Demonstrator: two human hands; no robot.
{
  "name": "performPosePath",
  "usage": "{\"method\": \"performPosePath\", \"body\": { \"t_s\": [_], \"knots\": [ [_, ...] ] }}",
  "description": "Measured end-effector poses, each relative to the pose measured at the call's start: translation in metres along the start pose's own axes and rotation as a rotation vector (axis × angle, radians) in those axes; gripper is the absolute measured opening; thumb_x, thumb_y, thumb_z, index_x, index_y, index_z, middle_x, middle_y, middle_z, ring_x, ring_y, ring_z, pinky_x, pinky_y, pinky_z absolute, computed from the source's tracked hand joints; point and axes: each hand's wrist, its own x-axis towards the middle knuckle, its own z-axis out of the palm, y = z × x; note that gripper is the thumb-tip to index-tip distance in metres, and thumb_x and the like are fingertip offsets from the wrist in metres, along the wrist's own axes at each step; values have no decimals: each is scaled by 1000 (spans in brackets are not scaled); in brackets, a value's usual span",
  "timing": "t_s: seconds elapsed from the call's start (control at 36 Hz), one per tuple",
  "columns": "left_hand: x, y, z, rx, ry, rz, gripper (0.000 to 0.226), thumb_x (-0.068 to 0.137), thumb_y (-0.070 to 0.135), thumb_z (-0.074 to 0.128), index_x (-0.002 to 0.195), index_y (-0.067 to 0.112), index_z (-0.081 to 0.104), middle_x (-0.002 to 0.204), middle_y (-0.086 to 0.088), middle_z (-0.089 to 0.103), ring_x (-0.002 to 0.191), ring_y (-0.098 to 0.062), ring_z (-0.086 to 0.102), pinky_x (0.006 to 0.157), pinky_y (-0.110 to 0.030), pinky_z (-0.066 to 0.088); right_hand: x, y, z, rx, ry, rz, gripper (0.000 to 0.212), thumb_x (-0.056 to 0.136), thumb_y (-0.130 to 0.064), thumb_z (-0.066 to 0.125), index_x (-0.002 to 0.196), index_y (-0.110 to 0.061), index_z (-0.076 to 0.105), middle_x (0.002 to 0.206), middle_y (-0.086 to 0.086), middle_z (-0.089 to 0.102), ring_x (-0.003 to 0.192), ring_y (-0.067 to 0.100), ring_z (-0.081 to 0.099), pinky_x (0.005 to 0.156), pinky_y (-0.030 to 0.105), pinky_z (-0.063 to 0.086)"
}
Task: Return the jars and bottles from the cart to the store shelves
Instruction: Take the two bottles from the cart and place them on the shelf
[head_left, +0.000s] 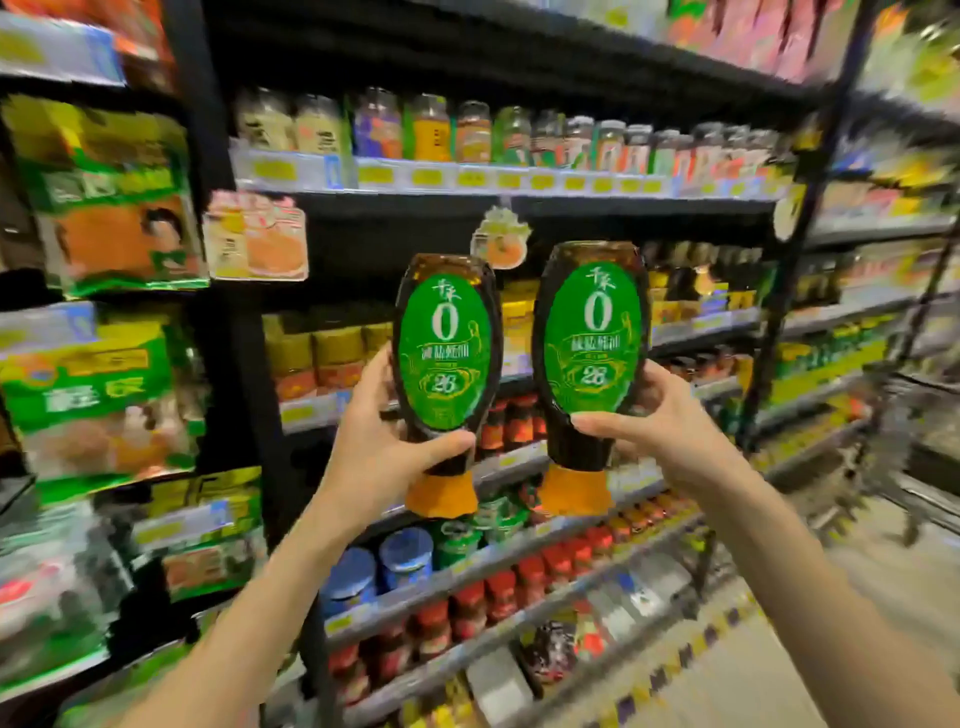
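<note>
Head view: my left hand (384, 447) curls round the left bottle (444, 353), my right hand (662, 431) round the right bottle (592, 343), both cap-down in the air before the shelves (467, 179). Neither is shelved yet; the cart is out of sight. Rows look packed; only a dark gap shows behind the bottle tops.

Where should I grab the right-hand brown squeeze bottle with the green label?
Probably grip the right dark brown squeeze bottle at its tapered lower body above the orange cap, from its right: held cap-down, it narrows there, where the right hand wraps it.
</note>
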Motion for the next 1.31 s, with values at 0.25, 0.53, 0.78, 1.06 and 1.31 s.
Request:
{"method": "performPosePath", "body": {
  "t_s": [0.25, 0.53, 0.78, 1.06, 1.31],
  "knots": [
    [51, 3, 174, -229, -268, 12, 92, 50, 25, 83, 121, 48, 30, 115, 28, 53, 106, 5, 58, 92, -23, 49, -20, 18, -153, -102, 339, -2, 39, 65, 4, 77, 94, -17, 60, 66, -20, 71, 64, -8, 65, 53, 9, 48],
    [122, -16, 357, -341, -456, 106, 101, 59, 8, 85, 141, 27, 28, 120, 21, 52, 104, 15, 56, 84, -7, 48, 7, 52, -293, -153, 564, 14, 53, 44, -12, 85, 91, -20, 62, 78, -10, 75, 76, 5, 70, 63, 22, 57],
    [194, -23, 505, -388, -589, 112, 112, 48, 37, 85, 144, 27, 26, 137, 6, 51, 122, -9, 54, 102, -40, 47, 53, 75, -413, -224, 678, -6, 47, 58, 5, 79, 93, -20, 61, 81, -7, 72, 74, 0, 68, 62, 16, 55],
    [241, -33, 662, -349, -638, 165, 115, 49, 55, 82, 145, 35, 21, 143, 10, 43, 127, -5, 47, 101, -36, 48, 86, 123, -552, -246, 759, 18, 47, 61, 5, 78, 93, -24, 60, 89, -4, 70, 77, 1, 68, 63, 15, 55],
    [279, -46, 804, -296, -560, 143, 115, 52, 45, 80, 147, 30, 18, 147, 9, 37, 132, -7, 41, 104, -37, 46, 144, 174, -703, -240, 671, 44, 49, 58, 2, 80, 95, -22, 61, 79, -11, 74, 76, 0, 69, 61, 15, 54]
  ]
}}
